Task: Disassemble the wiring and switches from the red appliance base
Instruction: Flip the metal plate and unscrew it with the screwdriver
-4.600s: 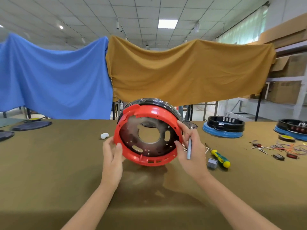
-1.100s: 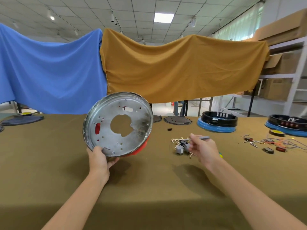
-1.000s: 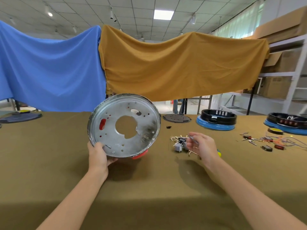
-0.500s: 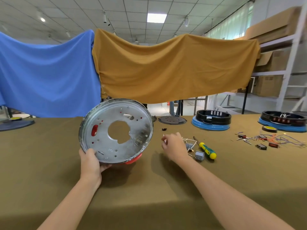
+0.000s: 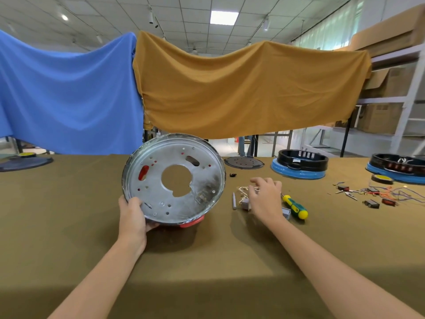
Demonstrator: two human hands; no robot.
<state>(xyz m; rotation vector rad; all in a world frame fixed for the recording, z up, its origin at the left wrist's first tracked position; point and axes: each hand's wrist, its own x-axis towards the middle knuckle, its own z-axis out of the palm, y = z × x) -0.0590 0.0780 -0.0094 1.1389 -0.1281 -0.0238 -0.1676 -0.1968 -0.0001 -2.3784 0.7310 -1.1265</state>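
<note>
The red base (image 5: 192, 223) stands tipped up on its edge on the table (image 5: 69, 215), shiny metal side facing the person, so they can look it over. The left hand (image 5: 133, 215) grips its bottom rim to stop it rolling or falling. The right hand (image 5: 264, 199), fingers loose and holding nothing, hovers over the little pile of wires and switches (image 5: 244, 199) beside the screwdriver (image 5: 295, 206), probably to sort them.
</note>
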